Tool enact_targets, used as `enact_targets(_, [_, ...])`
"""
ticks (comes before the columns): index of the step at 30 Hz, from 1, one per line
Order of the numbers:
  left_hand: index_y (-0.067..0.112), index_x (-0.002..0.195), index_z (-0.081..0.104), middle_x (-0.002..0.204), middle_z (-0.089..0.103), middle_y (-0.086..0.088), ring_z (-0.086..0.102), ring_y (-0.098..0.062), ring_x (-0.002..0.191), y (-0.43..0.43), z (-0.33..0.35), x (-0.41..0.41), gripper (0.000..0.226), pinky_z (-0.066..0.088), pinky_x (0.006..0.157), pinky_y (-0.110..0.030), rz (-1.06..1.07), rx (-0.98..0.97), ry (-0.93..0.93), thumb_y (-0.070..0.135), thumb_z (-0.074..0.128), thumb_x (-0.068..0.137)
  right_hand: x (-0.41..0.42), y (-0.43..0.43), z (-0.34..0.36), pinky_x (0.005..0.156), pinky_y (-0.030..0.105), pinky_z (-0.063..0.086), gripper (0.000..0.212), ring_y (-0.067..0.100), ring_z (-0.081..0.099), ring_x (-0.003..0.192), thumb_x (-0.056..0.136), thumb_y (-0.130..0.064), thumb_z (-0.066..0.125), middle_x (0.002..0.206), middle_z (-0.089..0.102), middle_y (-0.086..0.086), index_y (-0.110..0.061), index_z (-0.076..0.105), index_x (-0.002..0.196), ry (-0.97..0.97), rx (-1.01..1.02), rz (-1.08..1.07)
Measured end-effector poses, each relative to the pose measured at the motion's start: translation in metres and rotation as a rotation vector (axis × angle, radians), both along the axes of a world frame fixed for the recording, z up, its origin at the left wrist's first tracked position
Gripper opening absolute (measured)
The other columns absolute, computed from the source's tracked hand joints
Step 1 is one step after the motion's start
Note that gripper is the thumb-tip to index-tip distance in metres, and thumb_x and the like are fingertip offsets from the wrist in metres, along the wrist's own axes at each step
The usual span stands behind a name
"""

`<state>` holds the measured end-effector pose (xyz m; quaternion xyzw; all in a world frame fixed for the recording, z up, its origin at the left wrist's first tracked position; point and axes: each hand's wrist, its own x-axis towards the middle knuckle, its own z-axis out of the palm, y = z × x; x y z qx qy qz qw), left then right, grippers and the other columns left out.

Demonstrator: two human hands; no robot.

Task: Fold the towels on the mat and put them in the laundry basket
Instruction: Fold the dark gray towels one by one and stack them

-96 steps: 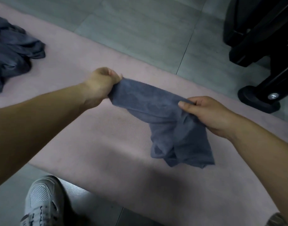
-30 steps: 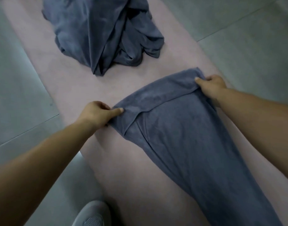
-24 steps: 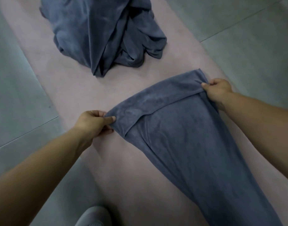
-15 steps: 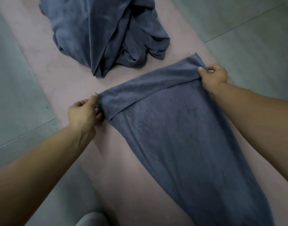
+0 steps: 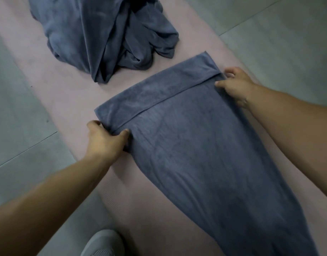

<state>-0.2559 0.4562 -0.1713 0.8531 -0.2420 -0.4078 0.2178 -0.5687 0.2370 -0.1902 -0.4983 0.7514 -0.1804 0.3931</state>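
Head view: pink mat (image 5: 63, 93) on grey tiled floor (image 5: 270, 34).

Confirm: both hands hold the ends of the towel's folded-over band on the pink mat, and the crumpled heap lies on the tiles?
Not quite: the head view shows the crumpled heap on the pink mat too, beyond the towel. The left hand and right hand do hold the ends of its band.

Brightness: dim and flat, colours muted.
Shadows: soft, short ones under the left hand (image 5: 103, 140) and along the near edge of the crumpled pile (image 5: 103, 34) (darkest in its deep folds).
Glare: faint pale sheen on the floor (image 5: 270, 34), far right.
Sharpness: soft throughout; the towel (image 5: 196, 154) weave is smeared.
Distortion: forearms balloon toward the near corners; the mat (image 5: 66, 85) edges bow.
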Motion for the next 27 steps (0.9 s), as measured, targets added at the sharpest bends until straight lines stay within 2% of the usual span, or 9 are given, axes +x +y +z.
enact_targets(2, [0.016,0.149,0.021,0.153,0.026,-0.016,0.032,-0.038,0.139,0.004,0.012,-0.018,0.096,0.033,0.114,-0.052,-0.277,0.028,-0.296,0.048,0.077,0.078,-0.019,0.023,0.009,0.103,0.032,0.046,0.07,0.021,0.056,0.12,0.077,-0.029,0.078,0.139,0.054,0.002,-0.019,0.048,0.14,0.136,0.01,0.066])
enact_targets(3, [0.019,0.15,0.024,0.158,0.017,-0.015,0.021,-0.038,0.144,0.006,0.017,-0.029,0.091,0.024,0.118,-0.053,-0.421,-0.01,-0.396,0.053,0.072,0.08,-0.032,0.039,0.011,0.102,0.031,0.046,0.066,0.023,0.057,0.119,0.079,-0.033,0.077,0.135,0.056,0.004,-0.018,0.05,0.137,0.201,0.023,0.089])
enact_targets(5, [0.025,0.142,0.041,0.159,0.022,-0.011,0.021,-0.035,0.146,0.011,0.018,-0.051,0.075,0.022,0.117,-0.051,-0.712,-0.121,-0.394,0.064,0.055,0.081,-0.061,0.077,0.015,0.096,0.031,0.046,0.057,0.025,0.059,0.11,0.081,-0.041,0.077,0.124,0.061,0.007,-0.014,0.057,0.127,0.243,0.053,0.095])
enact_targets(7, [0.027,0.138,0.05,0.155,0.033,-0.006,0.029,-0.029,0.145,0.013,0.016,-0.078,0.078,0.026,0.117,-0.049,-0.992,-0.156,-0.3,0.071,0.036,0.075,-0.092,0.114,0.017,0.086,0.031,0.048,0.047,0.024,0.062,0.096,0.081,-0.046,0.077,0.111,0.067,0.008,-0.012,0.064,0.112,0.208,0.086,0.057])
enact_targets(11, [0.029,0.149,0.039,0.162,0.022,-0.006,0.015,-0.027,0.151,0.011,0.015,-0.128,0.068,0.008,0.123,-0.052,-1.494,-0.22,-0.416,0.061,0.046,0.09,-0.148,0.18,0.024,0.081,0.033,0.052,0.037,0.022,0.066,0.087,0.081,-0.052,0.074,0.091,0.071,0.004,-0.016,0.07,0.089,0.182,0.192,0.094])
enact_targets(17, [0.023,0.147,0.042,0.148,0.042,-0.004,0.046,-0.028,0.132,-0.02,0.042,-0.218,0.055,0.036,0.11,-0.037,-1.872,-0.264,-0.493,0.042,0.051,0.096,-0.213,0.271,0.033,0.064,0.026,0.042,0.034,0.012,0.061,0.082,0.083,-0.055,0.07,0.087,0.066,-0.004,-0.021,0.067,0.085,0.172,0.373,0.147])
enact_targets(23, [0.019,0.15,0.037,0.151,0.041,-0.005,0.044,-0.028,0.135,-0.025,0.051,-0.347,0.063,0.035,0.112,-0.04,-2.166,-0.388,-0.287,0.034,0.061,0.094,-0.25,0.329,0.05,0.066,0.021,0.043,0.038,0.007,0.061,0.083,0.084,-0.061,0.066,0.09,0.067,-0.013,-0.025,0.072,0.094,-0.126,0.438,0.015])
enact_targets(25, [0.02,0.148,0.041,0.148,0.047,-0.004,0.049,-0.025,0.132,-0.017,0.046,-0.381,0.058,0.038,0.11,-0.039,-2.181,-0.366,-0.164,0.035,0.059,0.096,-0.26,0.344,0.056,0.061,0.018,0.042,0.022,0.005,0.06,0.075,0.089,-0.047,0.068,0.08,0.067,-0.014,-0.026,0.074,0.092,-0.201,0.341,-0.066])
enact_targets(27, [0.022,0.143,0.048,0.14,0.056,0.0,0.055,-0.019,0.124,-0.008,0.045,-0.411,0.049,0.042,0.108,-0.035,-2.12,-0.285,0.002,0.039,0.058,0.098,-0.266,0.357,0.063,0.056,0.015,0.046,0.007,0.003,0.062,0.069,0.092,-0.018,0.068,0.074,0.07,-0.013,-0.021,0.074,0.094,-0.357,0.177,-0.208])
